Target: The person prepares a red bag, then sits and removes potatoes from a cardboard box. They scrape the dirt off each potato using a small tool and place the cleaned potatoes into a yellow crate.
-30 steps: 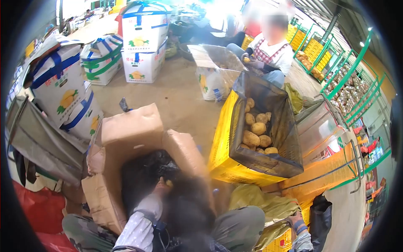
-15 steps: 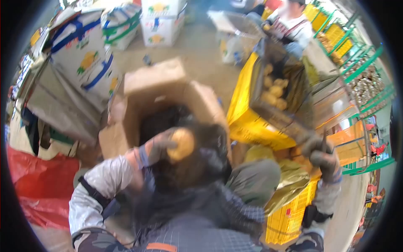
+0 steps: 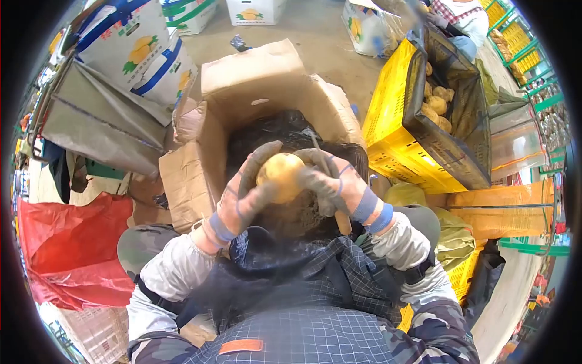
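In front of me my left hand (image 3: 240, 195), in a grey-palmed work glove, is wrapped round the left side of a round, yellow-brown potato (image 3: 280, 176). My right hand (image 3: 347, 189), gloved alike, has its fingers at the potato's right side. It also holds a slim knife (image 3: 344, 222), whose wooden handle sticks out below the palm and whose narrow blade points up and away. Both hands are over an open cardboard box (image 3: 251, 70) lined with black plastic (image 3: 276, 128), with brown dirt inside. The potato's lower edge is blurred.
At the right a tilted yellow crate (image 3: 388, 115) with a dark liner holds several potatoes (image 3: 438, 103). Printed white cartons (image 3: 142, 51) stand at the left and back. A red sheet (image 3: 73, 249) lies at the left. Another person (image 3: 464, 15) sits at the top right.
My right hand has come in from beside the yellow crate at the right, with the knife, to the potato. My left hand still holds the potato. The view has shifted.
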A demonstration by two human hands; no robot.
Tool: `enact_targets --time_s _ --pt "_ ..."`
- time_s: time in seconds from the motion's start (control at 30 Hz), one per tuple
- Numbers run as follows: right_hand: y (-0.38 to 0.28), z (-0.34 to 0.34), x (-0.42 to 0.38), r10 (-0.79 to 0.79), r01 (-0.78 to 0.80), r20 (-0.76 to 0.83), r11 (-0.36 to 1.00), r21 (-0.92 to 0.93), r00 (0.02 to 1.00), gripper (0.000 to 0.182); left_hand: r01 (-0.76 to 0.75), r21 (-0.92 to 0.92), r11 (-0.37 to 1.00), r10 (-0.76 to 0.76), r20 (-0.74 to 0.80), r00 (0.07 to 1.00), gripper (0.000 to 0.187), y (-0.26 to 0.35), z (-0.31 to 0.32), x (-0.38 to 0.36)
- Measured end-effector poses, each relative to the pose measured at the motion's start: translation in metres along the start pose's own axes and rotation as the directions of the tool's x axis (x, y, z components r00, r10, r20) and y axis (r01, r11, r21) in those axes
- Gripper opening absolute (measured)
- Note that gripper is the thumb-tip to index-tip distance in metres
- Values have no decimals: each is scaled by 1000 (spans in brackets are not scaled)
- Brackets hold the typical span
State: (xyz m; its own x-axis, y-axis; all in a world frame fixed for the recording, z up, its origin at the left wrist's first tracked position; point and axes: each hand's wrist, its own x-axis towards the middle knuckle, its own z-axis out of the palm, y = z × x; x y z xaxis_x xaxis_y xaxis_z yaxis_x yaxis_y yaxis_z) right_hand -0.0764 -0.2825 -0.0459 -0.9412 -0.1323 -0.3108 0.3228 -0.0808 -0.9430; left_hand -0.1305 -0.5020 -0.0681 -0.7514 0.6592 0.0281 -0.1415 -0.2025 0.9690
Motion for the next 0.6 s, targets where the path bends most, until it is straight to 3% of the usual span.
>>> enact_targets --time_s 0.07,0.1,0.27,0.3,0.37,0.43,0.47,0.5,0.53,0.57,0.6 --pt "-4 -1 -6 67 -67 27 997 23 997 61 -264 388 883 254 79 964 74 -8 -4 3" --pt "-7 -1 -9 67 -69 39 997 38 997 65 -302 492 816 270 138 953 85 -5 -8 6" --pt "7 -9 -5 -280 274 34 953 130 959 74 -188 173 967 185 38 982 94 -4 11 13" --pt "9 -9 -4 -262 252 52 955 158 964 75 -180 82 980 179 21 984 96 -5 14 13" --pt "7 -6 -7 -209 185 92 957 222 974 77 -229 440 868 212 88 973 95 7 8 11" --pt "5 -6 -12 -171 138 122 961 238 978 78 -319 703 635 262 191 946 92 15 1 13" --pt "2 -5 -14 -160 130 123 966 224 979 77 -338 742 579 271 216 938 89 15 -1 13" --pt "7 -2 -14 -188 138 130 936 323 973 76 -348 768 537 271 234 934 82 17 -3 14" --pt "6 0 -20 -142 116 67 948 295 988 75 -442 760 477 372 280 885 72 14 -5 16" --pt "14 -1 -17 -163 113 119 932 343 979 75 -414 802 430 354 272 895 62 11 -6 13" --pt "19 2 -18 -150 113 104 949 296 983 75 -398 787 472 336 257 906 58 17 -2 14"
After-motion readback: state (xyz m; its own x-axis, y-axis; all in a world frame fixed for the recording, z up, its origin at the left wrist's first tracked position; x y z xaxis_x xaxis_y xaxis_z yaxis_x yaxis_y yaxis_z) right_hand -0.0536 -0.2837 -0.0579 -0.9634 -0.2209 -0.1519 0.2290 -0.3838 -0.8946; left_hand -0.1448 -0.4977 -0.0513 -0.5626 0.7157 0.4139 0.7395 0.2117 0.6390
